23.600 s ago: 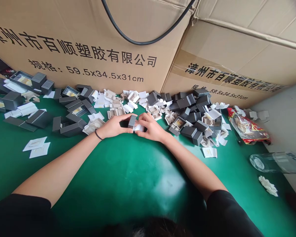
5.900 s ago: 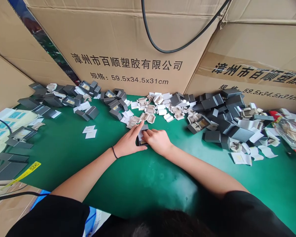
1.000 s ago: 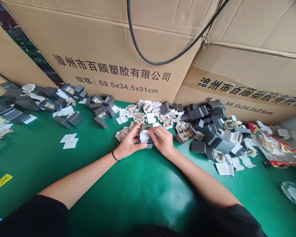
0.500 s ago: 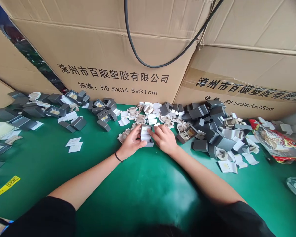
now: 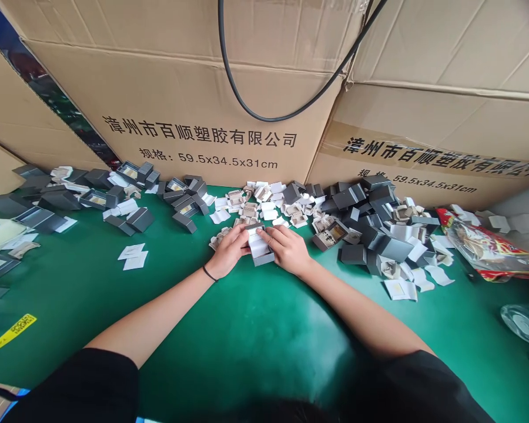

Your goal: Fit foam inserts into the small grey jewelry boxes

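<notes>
– where the left hand (image 5: 230,251) and the right hand (image 5: 290,249) face each other, what lies between them?

– a small, dark-grey, rectangular box (image 5: 264,259), open at the top, with white paper (image 5: 259,246) inside; the left hand holds it by its left side.

– and the right?

– its thumb rests on the paper; whether the fingers grip anything cannot be told. the box is above the smooth green tabletop (image 5: 247,341), just before crumpled beige-and-white cardboard inserts (image 5: 249,210).
</notes>
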{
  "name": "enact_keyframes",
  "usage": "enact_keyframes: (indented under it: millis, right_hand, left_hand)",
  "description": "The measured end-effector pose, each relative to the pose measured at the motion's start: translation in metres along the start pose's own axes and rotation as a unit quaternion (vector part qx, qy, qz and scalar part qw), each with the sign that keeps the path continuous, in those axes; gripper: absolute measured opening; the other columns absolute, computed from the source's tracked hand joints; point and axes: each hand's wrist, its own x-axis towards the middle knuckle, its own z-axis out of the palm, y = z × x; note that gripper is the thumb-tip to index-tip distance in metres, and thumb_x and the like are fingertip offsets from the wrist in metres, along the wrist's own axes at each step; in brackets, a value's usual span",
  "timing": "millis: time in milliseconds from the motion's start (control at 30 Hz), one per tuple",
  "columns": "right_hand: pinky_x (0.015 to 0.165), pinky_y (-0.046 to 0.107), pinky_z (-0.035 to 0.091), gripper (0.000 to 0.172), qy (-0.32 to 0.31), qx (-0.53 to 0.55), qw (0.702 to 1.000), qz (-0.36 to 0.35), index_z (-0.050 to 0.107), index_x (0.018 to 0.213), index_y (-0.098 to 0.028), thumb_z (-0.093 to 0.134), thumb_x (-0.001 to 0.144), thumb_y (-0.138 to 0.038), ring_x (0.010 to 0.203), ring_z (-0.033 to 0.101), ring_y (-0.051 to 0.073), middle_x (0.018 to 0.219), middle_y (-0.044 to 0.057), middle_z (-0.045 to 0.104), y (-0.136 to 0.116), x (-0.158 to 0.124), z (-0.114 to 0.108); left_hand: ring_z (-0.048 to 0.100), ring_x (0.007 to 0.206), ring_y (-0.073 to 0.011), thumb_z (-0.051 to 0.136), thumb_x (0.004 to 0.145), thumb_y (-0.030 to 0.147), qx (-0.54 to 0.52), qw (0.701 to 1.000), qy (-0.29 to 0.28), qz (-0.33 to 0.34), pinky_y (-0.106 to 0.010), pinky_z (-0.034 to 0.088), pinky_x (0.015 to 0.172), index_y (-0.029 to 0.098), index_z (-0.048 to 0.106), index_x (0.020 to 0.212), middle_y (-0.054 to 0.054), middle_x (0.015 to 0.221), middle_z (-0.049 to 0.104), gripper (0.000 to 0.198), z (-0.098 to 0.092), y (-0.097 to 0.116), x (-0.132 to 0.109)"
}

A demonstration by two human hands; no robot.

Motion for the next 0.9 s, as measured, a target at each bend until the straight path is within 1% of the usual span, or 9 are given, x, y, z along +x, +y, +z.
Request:
enact_keyframes:
  millis: [67,167,300,367,433,567,700,800,900]
  right_hand:
    - [0.076,0.031,0.05,0.039,0.012,0.028,0.999,-0.023,0.057,0.121,-0.018,0.036,0.089,-0.014,0.094,0.057,0.019,0.104,0.009,0.066,-0.002,0.001,0.0]
    - [0.074,0.029,0.051,0.039,0.042,0.12,0.992,-0.029,0.063,0.109,-0.022,0.033,0.088,-0.01,0.091,0.059,0.016,0.096,0.006,0.067,-0.005,0.0,0.0]
    - [0.072,0.029,0.05,0.04,0.085,0.198,0.96,0.176,0.065,0.095,-0.021,0.027,0.089,-0.012,0.081,0.06,0.015,0.092,0.005,0.065,0.002,0.0,0.001]
    - [0.07,0.029,0.048,0.035,0.051,0.15,0.947,0.281,0.062,0.102,-0.02,0.029,0.09,-0.017,0.081,0.059,0.017,0.094,0.006,0.063,0.01,0.004,0.001]
    - [0.071,0.03,0.045,0.033,-0.008,0.064,0.943,0.326,0.058,0.112,-0.02,0.032,0.092,-0.025,0.088,0.056,0.02,0.098,0.007,0.062,0.017,0.013,0.003]
    - [0.08,0.037,0.038,0.042,-0.103,-0.11,0.942,0.299,0.05,0.122,-0.016,0.036,0.092,-0.043,0.099,0.048,0.027,0.105,0.014,0.057,0.023,0.039,0.014]
    - [0.08,0.04,0.037,0.044,-0.147,-0.139,0.932,0.302,0.054,0.112,-0.015,0.044,0.087,-0.05,0.095,0.048,0.028,0.1,0.015,0.059,0.023,0.059,0.031]
    - [0.079,0.042,0.039,0.036,-0.101,-0.096,0.946,0.294,0.057,0.106,-0.016,0.05,0.085,-0.044,0.092,0.049,0.03,0.096,0.015,0.061,0.024,0.059,0.034]
    - [0.082,0.044,0.042,0.036,-0.018,-0.012,0.966,0.256,0.054,0.114,-0.016,0.049,0.085,-0.037,0.095,0.05,0.03,0.101,0.014,0.061,0.024,0.044,0.022]
  left_hand:
    - [0.061,0.091,-0.0201,0.056,0.08,0.049,0.097,0.994,0.037,0.037,-0.032,0.051,0.077,0.017,0.056,0.107,-0.008,0.103,0.064,0.043,-0.001,0.002,0.003]
    - [0.06,0.089,-0.0186,0.061,0.077,0.046,0.256,0.959,0.029,0.115,-0.028,0.048,0.079,0.016,0.062,0.098,-0.006,0.096,0.066,0.037,-0.008,0.006,0.006]
    - [0.061,0.074,-0.0173,0.059,0.079,0.046,0.37,0.919,0.06,0.121,-0.026,0.047,0.065,0.014,0.066,0.096,-0.006,0.086,0.069,0.037,-0.014,0.009,0.005]
    - [0.061,0.069,-0.0171,0.057,0.079,0.046,0.398,0.909,0.072,0.106,-0.026,0.046,0.06,0.014,0.068,0.093,-0.005,0.081,0.07,0.037,-0.015,0.009,0.003]
    - [0.062,0.071,-0.0176,0.057,0.079,0.045,0.409,0.904,0.068,0.104,-0.026,0.046,0.061,0.014,0.069,0.091,-0.005,0.082,0.07,0.035,-0.013,0.009,0.003]
    - [0.064,0.081,-0.0199,0.065,0.073,0.044,0.375,0.918,0.069,0.107,-0.029,0.049,0.07,0.016,0.066,0.092,-0.005,0.09,0.071,0.034,-0.011,0.007,0.005]
    - [0.064,0.094,-0.0229,0.068,0.071,0.039,0.305,0.943,0.066,0.112,-0.034,0.051,0.08,0.018,0.057,0.089,-0.008,0.103,0.068,0.03,-0.011,0.003,0.005]
    - [0.063,0.101,-0.0239,0.065,0.075,0.035,0.26,0.957,0.058,0.116,-0.037,0.05,0.083,0.02,0.049,0.095,-0.01,0.109,0.067,0.029,-0.008,0.005,0.002]
    - [0.058,0.111,-0.0244,0.06,0.08,0.032,0.251,0.959,0.032,0.127,-0.037,0.048,0.088,0.021,0.047,0.109,-0.01,0.112,0.065,0.034,-0.005,0.01,-0.002]
